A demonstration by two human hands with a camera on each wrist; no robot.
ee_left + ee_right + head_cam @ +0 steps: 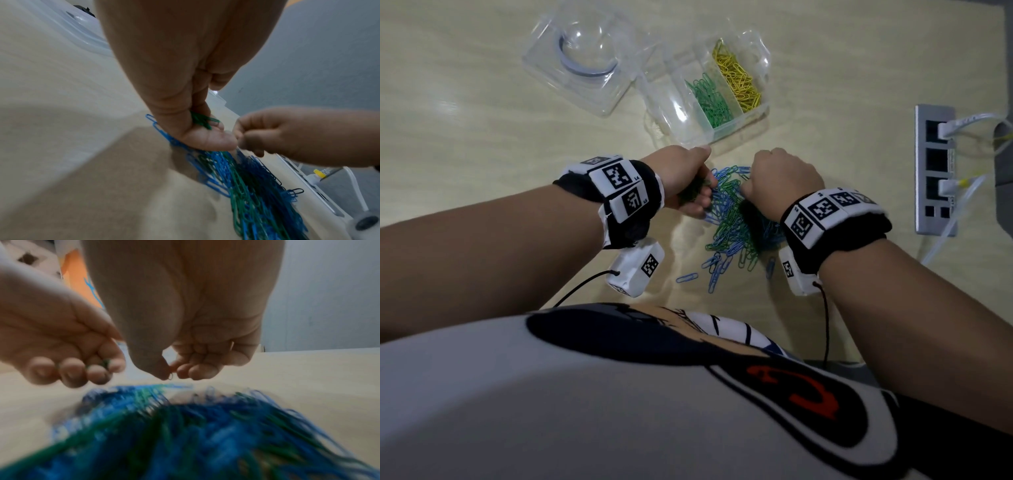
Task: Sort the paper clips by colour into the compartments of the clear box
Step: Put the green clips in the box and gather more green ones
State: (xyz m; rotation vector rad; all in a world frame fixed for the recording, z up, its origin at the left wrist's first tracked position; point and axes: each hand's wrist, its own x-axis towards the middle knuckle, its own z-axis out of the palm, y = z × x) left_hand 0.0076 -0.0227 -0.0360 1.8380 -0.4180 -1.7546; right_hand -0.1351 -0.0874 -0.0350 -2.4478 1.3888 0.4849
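Observation:
A mixed pile of blue and green paper clips [732, 222] lies on the table between my hands. The clear box [709, 99] behind it holds green clips [710, 101] in its middle compartment and yellow clips [738, 80] in the right one; its left compartment looks empty. My left hand [688, 181] grips a bunch of green clips [202, 121] in its curled fingers at the pile's far left. My right hand [774, 178] hovers over the pile's far right, thumb and forefinger pinching one clip [171, 376].
The box's clear lid [582, 61] lies open at the back left. A grey socket strip [935, 171] with plugged cables sits at the right. A few stray blue clips [686, 277] lie nearer my body.

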